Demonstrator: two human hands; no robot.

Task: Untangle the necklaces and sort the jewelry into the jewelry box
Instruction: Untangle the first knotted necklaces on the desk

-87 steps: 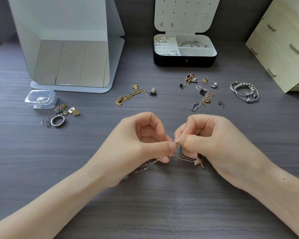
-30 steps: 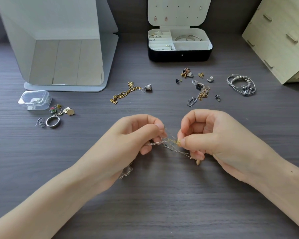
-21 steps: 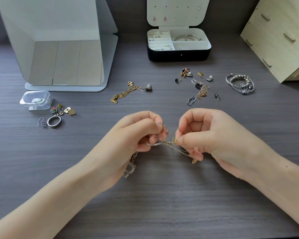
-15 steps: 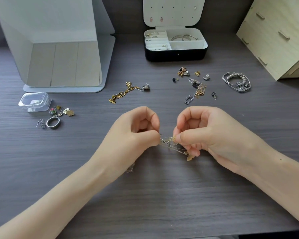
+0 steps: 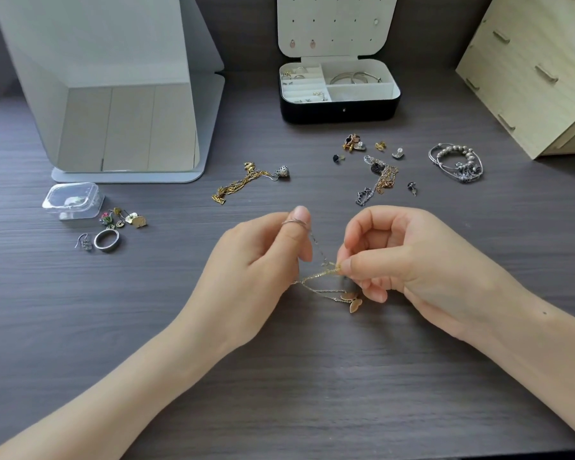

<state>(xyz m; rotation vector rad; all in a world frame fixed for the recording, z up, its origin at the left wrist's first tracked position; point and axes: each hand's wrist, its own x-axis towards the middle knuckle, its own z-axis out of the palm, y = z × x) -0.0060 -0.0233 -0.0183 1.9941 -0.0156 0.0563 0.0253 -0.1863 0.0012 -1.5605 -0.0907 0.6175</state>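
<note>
Btwn tangled necklaces (image 5: 319,277) & jewelry box (image 5: 339,111): gold chain (image 5: 239,185), earrings (image 5: 354,143)

No legible text, label, brand, number or sign in the head view. Surfaces checked: jewelry box (image 5: 339,111) at the far edge of the tabletop (image 5: 279,393), clear plastic case (image 5: 72,202) near the left edge, wooden drawer unit (image 5: 528,78) at the far right corner.

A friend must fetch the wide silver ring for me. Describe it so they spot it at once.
Start at the large white stand on the desk's left. Before it sits a small clear plastic box; the ring lies just nearer, the only plain round band among tiny charms.
</note>
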